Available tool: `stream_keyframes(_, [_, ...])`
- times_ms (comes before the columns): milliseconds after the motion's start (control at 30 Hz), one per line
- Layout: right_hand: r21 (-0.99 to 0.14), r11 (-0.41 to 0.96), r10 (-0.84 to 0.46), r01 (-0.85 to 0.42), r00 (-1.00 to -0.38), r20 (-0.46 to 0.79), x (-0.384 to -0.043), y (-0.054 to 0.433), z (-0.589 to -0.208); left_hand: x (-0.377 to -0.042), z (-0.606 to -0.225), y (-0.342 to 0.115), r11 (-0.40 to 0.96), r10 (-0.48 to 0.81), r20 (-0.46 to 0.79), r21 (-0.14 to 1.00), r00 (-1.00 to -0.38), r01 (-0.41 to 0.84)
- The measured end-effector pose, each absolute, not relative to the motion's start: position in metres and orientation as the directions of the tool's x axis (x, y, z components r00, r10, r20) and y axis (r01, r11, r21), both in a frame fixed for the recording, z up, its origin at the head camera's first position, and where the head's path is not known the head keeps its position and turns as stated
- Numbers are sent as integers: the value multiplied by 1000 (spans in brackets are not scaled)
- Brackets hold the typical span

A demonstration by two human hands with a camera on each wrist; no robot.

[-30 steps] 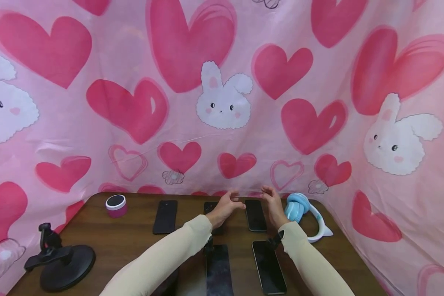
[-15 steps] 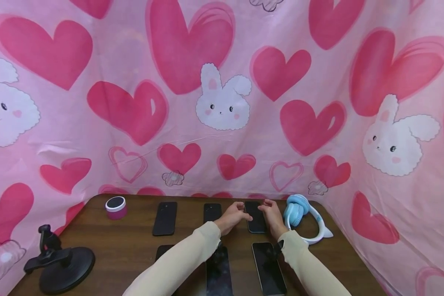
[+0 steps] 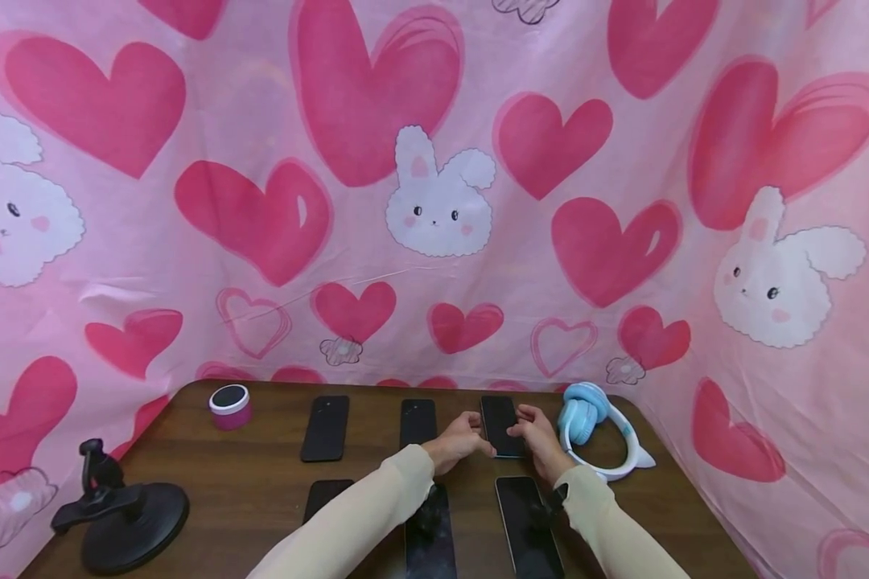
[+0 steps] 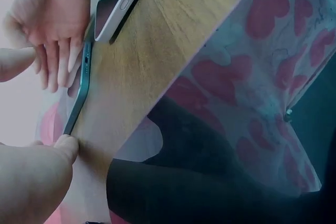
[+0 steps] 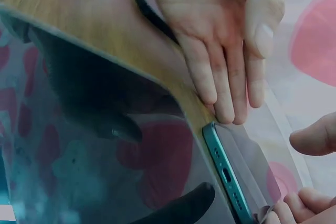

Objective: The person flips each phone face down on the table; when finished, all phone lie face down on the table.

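Note:
A phone with a dark screen (image 3: 498,425) and a teal edge lies on the table between my two hands. My left hand (image 3: 456,444) is at its left side; in the left wrist view a fingertip is right at the phone's (image 4: 80,98) near end. My right hand (image 3: 543,444) is at the opposite side, and its fingertips come up to the phone's (image 5: 226,171) edge in the right wrist view. Both hands have extended fingers, with thumbs apart from them. Neither hand has its fingers wrapped round the phone.
Further phones lie face up or down: a back-row black phone (image 3: 326,429), another black phone (image 3: 418,420), and front phones (image 3: 530,527) partly under my forearms. Blue-and-white headphones (image 3: 585,422) lie right; a pink round speaker (image 3: 229,407) and black stand (image 3: 130,519) stand left.
Both hands have come down and nearer to me, from the far end of the phone to its lower sides. The left hand has uncovered the black phone behind it. The phones stay put.

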State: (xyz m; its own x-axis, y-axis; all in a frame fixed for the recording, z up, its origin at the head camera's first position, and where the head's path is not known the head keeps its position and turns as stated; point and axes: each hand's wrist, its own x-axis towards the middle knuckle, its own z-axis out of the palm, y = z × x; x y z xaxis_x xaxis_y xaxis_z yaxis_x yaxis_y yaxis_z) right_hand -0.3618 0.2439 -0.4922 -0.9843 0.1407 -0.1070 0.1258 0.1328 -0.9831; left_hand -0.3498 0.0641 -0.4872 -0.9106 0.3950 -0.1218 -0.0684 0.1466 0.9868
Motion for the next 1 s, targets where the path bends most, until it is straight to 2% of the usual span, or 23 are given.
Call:
stream_keyframes(300, [-982,143,87,123,-990,-111,-357,248,-493,-348,-488,70,139,410,-123,988,-904,-72])
stream_keyframes(1000, [-986,121,64,113,-992,-106,-360,249,-492,-354,-489,68,71,393,-118,993,-912,-98])
